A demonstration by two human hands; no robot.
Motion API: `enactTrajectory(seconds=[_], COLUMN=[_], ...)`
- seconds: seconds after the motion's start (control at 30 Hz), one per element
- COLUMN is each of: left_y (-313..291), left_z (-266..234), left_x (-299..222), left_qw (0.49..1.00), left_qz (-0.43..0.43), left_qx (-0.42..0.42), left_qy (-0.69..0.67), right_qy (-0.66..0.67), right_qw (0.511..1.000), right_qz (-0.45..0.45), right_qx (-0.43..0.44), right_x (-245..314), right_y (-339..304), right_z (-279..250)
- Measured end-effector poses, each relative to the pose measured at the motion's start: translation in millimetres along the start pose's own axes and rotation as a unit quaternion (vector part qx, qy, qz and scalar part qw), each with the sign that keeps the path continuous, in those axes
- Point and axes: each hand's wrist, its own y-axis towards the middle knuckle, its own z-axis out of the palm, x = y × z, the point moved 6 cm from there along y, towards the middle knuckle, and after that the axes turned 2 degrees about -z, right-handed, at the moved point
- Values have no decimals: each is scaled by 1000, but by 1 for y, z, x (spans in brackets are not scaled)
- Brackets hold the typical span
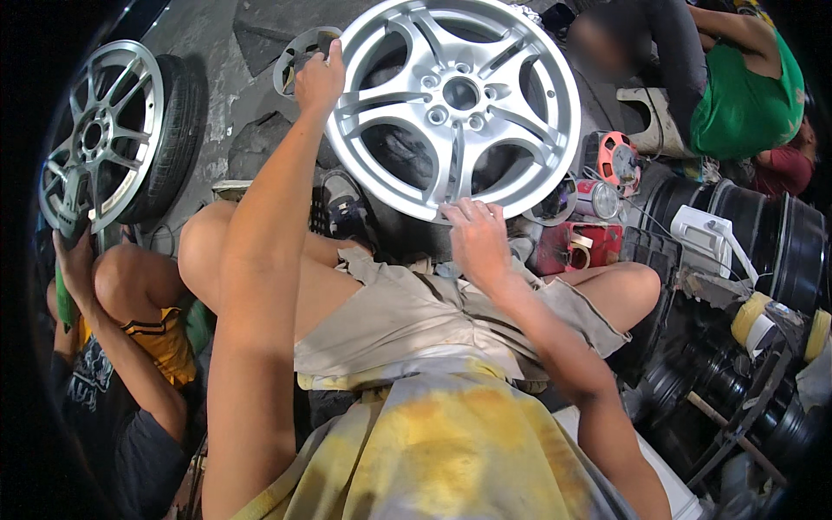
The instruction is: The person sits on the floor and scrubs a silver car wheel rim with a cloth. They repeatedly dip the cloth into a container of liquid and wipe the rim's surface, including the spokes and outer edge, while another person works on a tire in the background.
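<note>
The wheel [457, 124] is silver, the shirt [468, 442] grey blotched with yellow.

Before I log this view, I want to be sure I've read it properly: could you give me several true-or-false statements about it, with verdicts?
1. The left hand is at the left edge of the large silver wheel. True.
2. The right hand is at that wheel's near edge. True.
3. The large wheel's face is a solid disc. False: it has spokes with openings between them.
4. The red box is right of the right hand. True.
5. The far-left wheel is gold. False: it is silver.
</note>
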Motion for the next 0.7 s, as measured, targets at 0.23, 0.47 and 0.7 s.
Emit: enactTrajectory(seconds=[0.23, 0.47, 0.7], left_y=[-4, -1, 1], left_z=[-3, 0, 4], left_x=[-4, 1, 4], left_qw=[1000, 1000, 1000], left_qz=[11, -5, 6], left_qx=[14, 10, 18], left_qy=[1, -7, 9], right_qy=[-237, -116, 59], right_qw=[952, 951, 970], right_qz=[0, -118, -129], right_qx=[195, 261, 197], right_x=[-90, -93, -70], right_y=[22, 23, 25], right_z=[-40, -7, -17])
